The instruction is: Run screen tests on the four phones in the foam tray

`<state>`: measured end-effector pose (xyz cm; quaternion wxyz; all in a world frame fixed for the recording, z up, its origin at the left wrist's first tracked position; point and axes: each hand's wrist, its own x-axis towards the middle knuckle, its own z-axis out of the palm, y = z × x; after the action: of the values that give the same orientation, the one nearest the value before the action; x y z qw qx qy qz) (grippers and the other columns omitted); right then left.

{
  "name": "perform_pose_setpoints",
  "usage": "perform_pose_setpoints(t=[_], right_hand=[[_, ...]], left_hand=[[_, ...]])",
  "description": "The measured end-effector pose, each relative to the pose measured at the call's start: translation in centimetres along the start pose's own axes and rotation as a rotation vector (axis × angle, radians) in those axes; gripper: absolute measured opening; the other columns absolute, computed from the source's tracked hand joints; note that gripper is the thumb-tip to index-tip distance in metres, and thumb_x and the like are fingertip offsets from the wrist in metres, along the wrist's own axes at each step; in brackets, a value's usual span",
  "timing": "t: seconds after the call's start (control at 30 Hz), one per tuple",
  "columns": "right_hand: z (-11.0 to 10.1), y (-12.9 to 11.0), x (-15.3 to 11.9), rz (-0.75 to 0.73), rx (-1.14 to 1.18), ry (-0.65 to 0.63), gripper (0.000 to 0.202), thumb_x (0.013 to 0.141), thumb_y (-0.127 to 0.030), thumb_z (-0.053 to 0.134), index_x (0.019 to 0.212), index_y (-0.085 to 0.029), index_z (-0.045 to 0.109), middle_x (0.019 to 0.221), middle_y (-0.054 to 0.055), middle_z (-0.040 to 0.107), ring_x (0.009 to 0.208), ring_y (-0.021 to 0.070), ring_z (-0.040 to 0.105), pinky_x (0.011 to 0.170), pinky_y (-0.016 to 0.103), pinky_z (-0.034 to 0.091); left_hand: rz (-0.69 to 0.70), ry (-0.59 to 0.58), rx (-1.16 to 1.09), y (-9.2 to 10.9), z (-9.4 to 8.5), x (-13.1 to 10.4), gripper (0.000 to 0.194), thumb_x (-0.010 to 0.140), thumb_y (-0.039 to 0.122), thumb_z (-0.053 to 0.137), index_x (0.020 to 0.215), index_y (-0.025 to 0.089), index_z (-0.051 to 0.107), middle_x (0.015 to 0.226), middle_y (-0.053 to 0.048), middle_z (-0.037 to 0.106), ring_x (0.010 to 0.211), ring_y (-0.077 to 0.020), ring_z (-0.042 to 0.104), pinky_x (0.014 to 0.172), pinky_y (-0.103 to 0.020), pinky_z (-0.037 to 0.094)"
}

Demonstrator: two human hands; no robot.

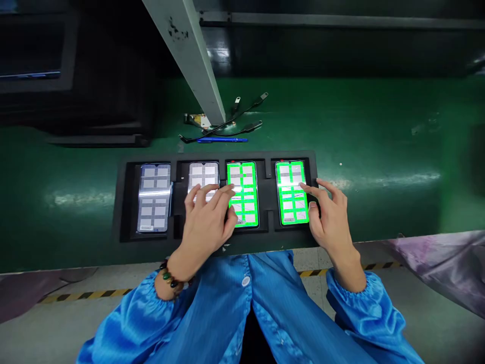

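Note:
A black tray (129, 235) lies on the green table and holds several phones. The leftmost phone (154, 199) shows grey blocks, and the second phone (203, 172) shows pale blocks. Bright green grids fill the third phone (247, 205) and the rightmost phone (291, 192). My left hand (208, 215) is spread over the lower part of the second phone, its fingertips reaching the left side of the third phone's screen. My right hand (330, 212) has its fingers apart, with the index fingertip at the right edge of the rightmost screen. Neither hand holds anything.
Behind the tray lie a blue pen (223, 140) and black cables (242, 114), by the foot of a grey metal post (197, 60). A dark box-like structure (109, 101) stands at the back left. The green table's front edge (379, 237) runs before my body.

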<state>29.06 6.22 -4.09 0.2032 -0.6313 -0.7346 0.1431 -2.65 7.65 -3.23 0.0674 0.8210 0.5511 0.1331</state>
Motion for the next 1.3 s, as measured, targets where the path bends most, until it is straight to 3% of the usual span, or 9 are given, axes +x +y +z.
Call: perform_pose_setpoints(t=[0.2,0.3,0.53,0.8,0.93,1.1,1.2,1.3], right_hand=[[1.3,-2.0,1.2,-0.105,0.033,-0.055,0.054,0.103,-0.018,0.044,0.154,-0.027,0.059,0.142,0.011,0.073,0.152,0.0366,0.053,0.118,0.060,0.046],[1.1,-1.8,1.3,-0.120,0.028,-0.066,0.052,0.104,-0.018,0.044,0.154,-0.026,0.060,0.143,0.012,0.073,0.153,0.0363,0.053,0.118,0.060,0.046],[0.2,0.5,1.9,0.003,0.007,0.015,0.046,0.105,-0.018,0.043,0.144,-0.025,0.064,0.143,0.012,0.073,0.153,0.0381,0.053,0.119,0.064,0.045],[2.7,-3.2,4.1,-0.161,0.032,-0.057,0.046,0.106,-0.020,0.044,0.147,-0.026,0.064,0.146,0.009,0.074,0.153,0.0351,0.052,0.122,0.059,0.044],[1.8,-1.8,3.4,-0.100,0.018,-0.015,0.044,0.107,-0.021,0.044,0.145,-0.026,0.065,0.139,0.011,0.075,0.152,0.0348,0.054,0.119,0.059,0.046],[0.3,0.9,2.3,0.030,0.005,0.050,0.042,0.106,-0.021,0.043,0.140,-0.027,0.068,0.142,0.009,0.075,0.151,0.0374,0.055,0.117,0.065,0.046],[0.6,0.5,2.0,0.032,0.095,0.084,0.040,0.109,-0.023,0.042,0.141,-0.026,0.066,0.146,0.010,0.073,0.151,0.0356,0.055,0.120,0.064,0.047],[1.3,-0.4,1.5,0.045,0.214,0.171,0.038,0.111,-0.027,0.041,0.143,-0.027,0.064,0.151,0.010,0.071,0.153,0.0333,0.052,0.124,0.064,0.045]], left_hand=[[0.108,-0.072,-0.097,3.3,1.5,2.1,0.036,0.101,0.018,0.057,0.135,0.023,0.069,0.152,-0.004,0.072,0.139,-0.0348,0.061,0.131,-0.059,0.032],[0.105,-0.060,-0.082,3.0,1.2,2.0,0.035,0.103,0.018,0.056,0.135,0.022,0.068,0.149,-0.003,0.074,0.139,-0.0340,0.061,0.132,-0.057,0.031],[-0.071,0.013,-0.008,0.3,0.2,0.7,0.032,0.104,0.019,0.055,0.133,0.022,0.066,0.143,-0.004,0.077,0.137,-0.0360,0.061,0.130,-0.062,0.029],[-0.002,-0.027,-0.055,3.1,1.8,3.5,0.039,0.103,0.019,0.053,0.141,0.019,0.065,0.155,-0.009,0.069,0.141,-0.0361,0.057,0.134,-0.060,0.028],[0.024,-0.034,-0.030,2.9,1.2,3.5,0.038,0.104,0.017,0.051,0.139,0.020,0.065,0.152,-0.007,0.071,0.141,-0.0368,0.057,0.134,-0.061,0.027],[-0.109,0.009,0.022,2.0,0.4,2.2,0.032,0.104,0.021,0.052,0.133,0.018,0.067,0.145,-0.014,0.072,0.137,-0.0389,0.060,0.130,-0.066,0.032],[-0.135,0.013,0.024,2.8,0.9,2.3,0.033,0.104,0.022,0.053,0.134,0.019,0.067,0.148,-0.015,0.070,0.137,-0.0392,0.061,0.130,-0.067,0.033],[-0.067,-0.015,-0.011,4.4,1.8,3.1,0.035,0.103,0.022,0.054,0.136,0.018,0.068,0.153,-0.014,0.068,0.140,-0.0391,0.060,0.131,-0.066,0.035]])
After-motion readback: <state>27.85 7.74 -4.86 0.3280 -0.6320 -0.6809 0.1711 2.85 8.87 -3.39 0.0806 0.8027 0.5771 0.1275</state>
